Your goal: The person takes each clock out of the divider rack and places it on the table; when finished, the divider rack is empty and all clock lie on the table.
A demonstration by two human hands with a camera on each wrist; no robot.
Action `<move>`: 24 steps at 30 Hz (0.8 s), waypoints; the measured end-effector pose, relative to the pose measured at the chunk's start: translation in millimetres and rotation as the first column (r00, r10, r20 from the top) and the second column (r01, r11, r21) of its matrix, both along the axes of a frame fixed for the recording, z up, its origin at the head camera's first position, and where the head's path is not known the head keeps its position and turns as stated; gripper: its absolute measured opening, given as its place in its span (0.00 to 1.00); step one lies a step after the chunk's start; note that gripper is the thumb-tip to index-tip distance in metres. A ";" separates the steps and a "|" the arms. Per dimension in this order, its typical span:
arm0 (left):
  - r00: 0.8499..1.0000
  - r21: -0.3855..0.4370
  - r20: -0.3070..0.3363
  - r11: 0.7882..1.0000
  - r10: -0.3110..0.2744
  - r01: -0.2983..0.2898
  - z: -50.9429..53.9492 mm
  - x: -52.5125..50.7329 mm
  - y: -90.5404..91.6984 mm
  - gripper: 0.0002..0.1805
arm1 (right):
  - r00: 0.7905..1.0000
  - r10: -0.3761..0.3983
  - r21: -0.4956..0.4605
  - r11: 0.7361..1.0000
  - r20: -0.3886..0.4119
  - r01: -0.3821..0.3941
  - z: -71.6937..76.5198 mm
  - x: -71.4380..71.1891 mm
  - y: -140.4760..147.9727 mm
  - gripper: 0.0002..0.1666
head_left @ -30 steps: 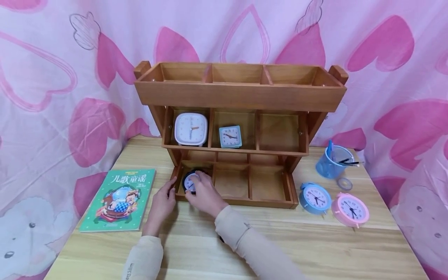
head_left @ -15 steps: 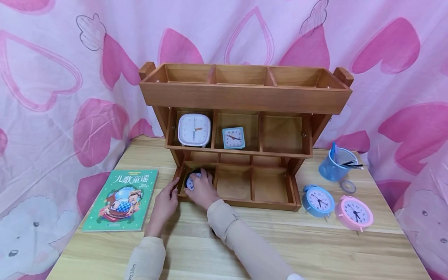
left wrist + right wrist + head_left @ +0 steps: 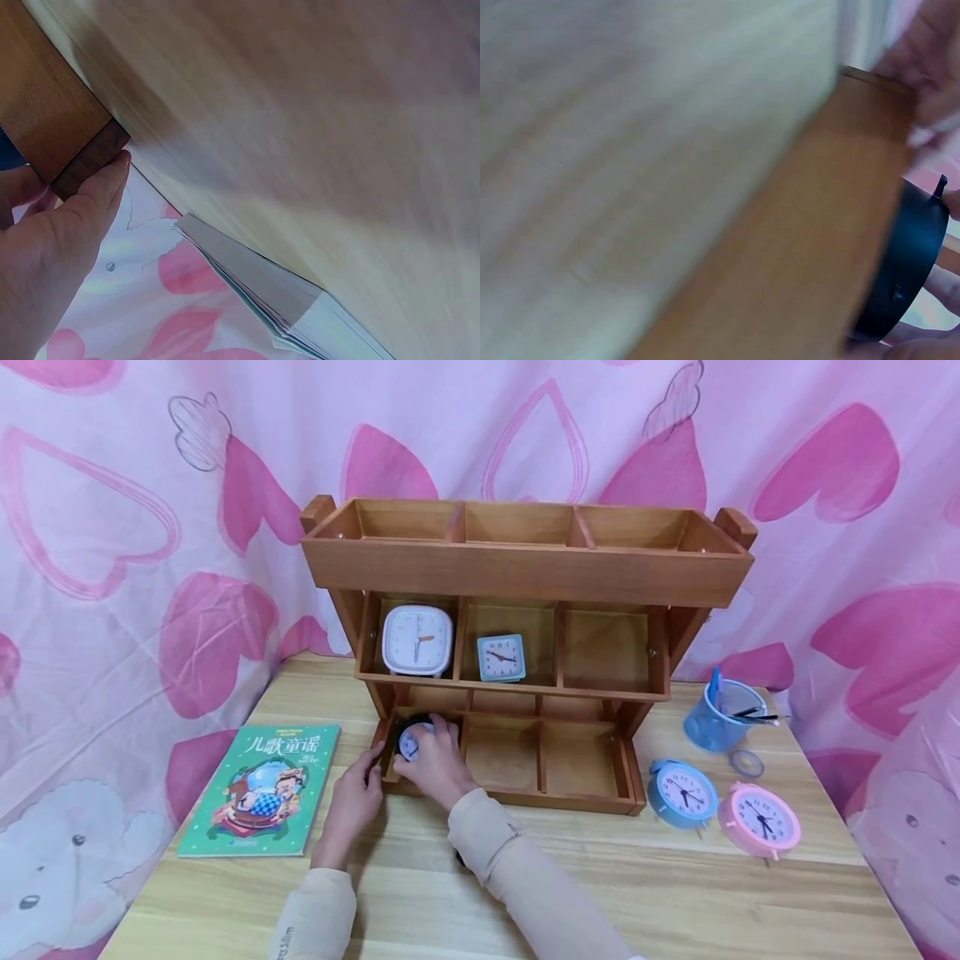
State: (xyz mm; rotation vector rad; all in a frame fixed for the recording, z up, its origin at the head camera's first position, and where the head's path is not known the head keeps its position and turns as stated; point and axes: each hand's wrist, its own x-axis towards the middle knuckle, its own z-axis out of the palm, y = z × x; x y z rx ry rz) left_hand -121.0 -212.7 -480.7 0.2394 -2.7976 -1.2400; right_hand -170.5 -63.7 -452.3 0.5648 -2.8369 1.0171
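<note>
While the left hand (image 3: 354, 797) pinches a corner of the wooden shelf (image 3: 525, 568), the right hand (image 3: 435, 766) grips the black clock (image 3: 412, 744)

When we look from the head, we find the black clock in the left compartment of the wooden shelf's bottom row. Its face points upward and out from the shelf's front; the outline is round, so we can name no long axis, and we cannot read where its twelve points. The right hand reaches over the shelf's front board, fingers curled round the casing. The left hand is at the left front corner of that row. One row up, the shelf holds a white clock (image 3: 417, 641) in its left compartment and a small square clock (image 3: 502, 658) in its middle one, both facing outward. Right of the shelf, we see a blue clock (image 3: 682, 793) just beside its corner and a pink clock (image 3: 760, 820) farther out, faces tilted up; farther back on that side are a pen cup (image 3: 722, 718) and a ring (image 3: 746, 764). Left of the shelf, a green book (image 3: 258, 789) lies flat on the table (image 3: 600, 877).

From the left wrist, we see fingers on two sides of the shelf's end, holding the wood.

From the right wrist, partly blurred, we see the black clock's casing side-on past the shelf's board: a short drum with a small peg on its rim, fingers at its far side.
</note>
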 end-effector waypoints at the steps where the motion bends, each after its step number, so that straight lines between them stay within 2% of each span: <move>1: 1.000 0.000 0.002 1.000 0.001 -0.001 -0.3 0.0 0.2 0.24 | 1.000 0.000 -0.022 1.000 0.001 0.000 4.2 1.1 2.3 0.24; 6: 1.000 0.005 0.024 1.000 -0.001 0.001 -1.9 -1.3 1.6 0.25 | 1.000 -0.007 -0.085 0.996 0.008 0.008 26.4 9.6 25.2 0.26; 10: 1.000 0.004 0.016 1.000 -0.002 0.002 -1.1 -0.8 0.3 0.25 | 0.999 -0.045 -0.143 0.989 -0.019 0.042 36.5 18.7 55.2 0.26; 12: 1.000 0.001 0.007 1.000 -0.003 0.003 -1.0 -0.1 -0.6 0.25 | 0.996 -0.078 -0.160 0.985 -0.032 0.072 38.5 24.1 74.3 0.26; 14: 1.000 0.000 -0.002 1.000 -0.004 0.004 -0.6 0.3 -0.4 0.25 | 0.993 -0.119 -0.154 0.981 -0.011 0.116 40.0 30.0 96.2 0.26; 18: 1.000 0.003 0.005 1.000 -0.012 0.012 1.9 -0.2 -0.1 0.25 | 0.979 -0.206 -0.107 0.973 0.012 0.206 41.1 40.8 145.8 0.26; 24: 1.000 0.006 0.026 1.000 -0.012 0.012 6.5 0.3 0.2 0.25 | 0.945 -0.319 -0.082 0.946 -0.066 0.313 38.8 61.9 223.1 0.25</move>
